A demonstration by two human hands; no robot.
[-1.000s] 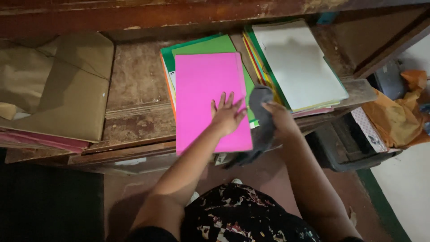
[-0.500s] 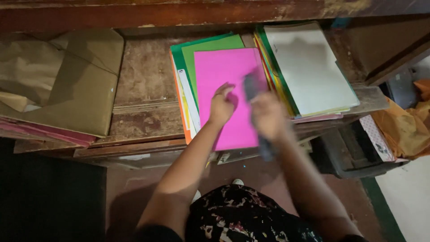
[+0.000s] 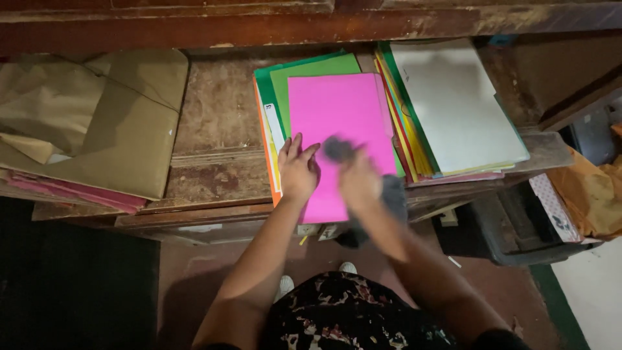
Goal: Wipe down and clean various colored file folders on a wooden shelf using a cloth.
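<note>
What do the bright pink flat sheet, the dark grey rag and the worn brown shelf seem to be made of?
The bright pink flat sheet looks like matte card or thick paper: thin, stiff, straight-edged. The dark grey rag, held in the right hand, seems soft cloth, since it droops, though it is blurred. The worn brown shelf looks like old wood, scuffed and dull.

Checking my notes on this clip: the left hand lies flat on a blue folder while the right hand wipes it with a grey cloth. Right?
Not quite. The head view shows the folder is pink, not blue. The left hand lies flat on it while the right hand wipes with a grey cloth.
</note>
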